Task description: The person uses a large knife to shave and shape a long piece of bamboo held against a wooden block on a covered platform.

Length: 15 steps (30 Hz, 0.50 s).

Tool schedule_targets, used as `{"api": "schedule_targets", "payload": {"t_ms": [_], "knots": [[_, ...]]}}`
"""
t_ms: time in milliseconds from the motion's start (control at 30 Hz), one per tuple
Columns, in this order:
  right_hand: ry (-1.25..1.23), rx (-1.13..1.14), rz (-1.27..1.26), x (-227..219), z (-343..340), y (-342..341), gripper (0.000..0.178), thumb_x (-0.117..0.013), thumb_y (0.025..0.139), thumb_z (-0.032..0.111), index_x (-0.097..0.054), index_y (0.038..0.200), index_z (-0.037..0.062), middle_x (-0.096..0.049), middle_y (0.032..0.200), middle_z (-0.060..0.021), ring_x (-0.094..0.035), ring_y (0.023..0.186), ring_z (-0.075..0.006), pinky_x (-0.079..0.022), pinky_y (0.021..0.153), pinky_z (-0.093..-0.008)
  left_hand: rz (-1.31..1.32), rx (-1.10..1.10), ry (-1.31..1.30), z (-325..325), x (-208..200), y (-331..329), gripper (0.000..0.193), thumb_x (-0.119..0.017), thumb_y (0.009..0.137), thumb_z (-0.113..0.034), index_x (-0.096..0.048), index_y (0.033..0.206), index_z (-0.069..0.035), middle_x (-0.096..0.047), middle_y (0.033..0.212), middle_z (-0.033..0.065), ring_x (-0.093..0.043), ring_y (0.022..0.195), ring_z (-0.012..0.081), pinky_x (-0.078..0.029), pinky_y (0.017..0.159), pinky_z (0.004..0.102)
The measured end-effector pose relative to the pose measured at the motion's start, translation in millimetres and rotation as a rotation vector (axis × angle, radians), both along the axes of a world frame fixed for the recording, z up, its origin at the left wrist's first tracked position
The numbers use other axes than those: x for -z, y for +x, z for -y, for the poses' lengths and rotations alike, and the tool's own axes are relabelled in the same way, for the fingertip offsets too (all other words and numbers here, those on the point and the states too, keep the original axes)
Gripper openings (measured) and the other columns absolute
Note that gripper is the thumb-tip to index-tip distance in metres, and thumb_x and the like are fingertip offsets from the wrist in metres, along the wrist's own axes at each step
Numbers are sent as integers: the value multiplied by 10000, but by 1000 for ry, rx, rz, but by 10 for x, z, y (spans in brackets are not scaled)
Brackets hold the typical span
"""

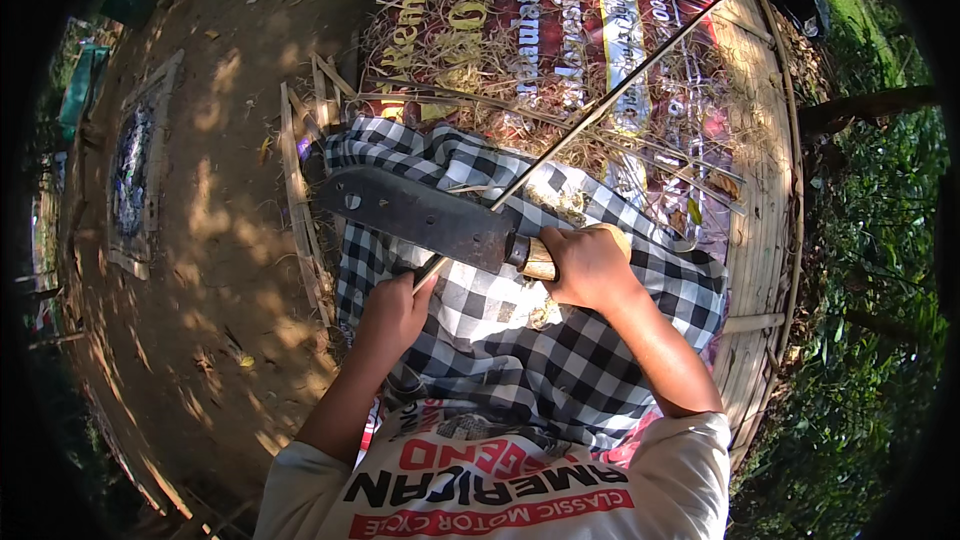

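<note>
My right hand [590,265] is wrapped round the wooden handle of a broad, dark cleaver [420,220], whose blade points left. Under that blade runs a long, thin strip, apparently bamboo [590,118], slanting from my left hand up to the far right. My left hand [398,302] is closed round the strip's near end, close below the blade. The blade hides part of the strip where the two cross. A black-and-white checked cloth [640,340] covers my lap beneath both hands, with pale shavings [540,314] lying on it.
Beyond the cloth, curly shavings [480,50] litter a red printed banner [400,0] spread on a bamboo-slat platform [755,270]. Loose bamboo strips [298,195] lie at its left edge. Bare dirt ground [230,240] stretches leftward; green plants [870,340] grow at right.
</note>
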State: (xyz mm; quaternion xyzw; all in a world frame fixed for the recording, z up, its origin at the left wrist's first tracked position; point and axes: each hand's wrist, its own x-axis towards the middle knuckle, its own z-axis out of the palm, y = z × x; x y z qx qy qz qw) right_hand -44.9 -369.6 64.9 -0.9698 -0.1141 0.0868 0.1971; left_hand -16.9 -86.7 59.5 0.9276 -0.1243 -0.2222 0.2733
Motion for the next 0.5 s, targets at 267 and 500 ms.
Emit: {"api": "schedule_targets", "payload": {"t_ms": [267, 500], "knots": [[-139, 89, 20, 6, 408, 14, 293, -652, 635, 201, -559, 881, 71, -626, 647, -133, -635, 611, -326, -495, 561, -404, 26, 4, -44, 7, -30, 0, 403, -536, 960, -296, -571, 759, 52, -564, 630, 261, -581, 629, 446, -444, 546, 475], [-263, 230, 67, 23, 853, -107, 291, -668, 651, 222, -596, 898, 88, -637, 628, -159, -647, 592, -347, -524, 566, -431, 0, -13, -38, 37, -91, 23, 400, -549, 956, -293, -552, 760, 55, -540, 624, 267, -557, 616, 451, -406, 521, 470]]}}
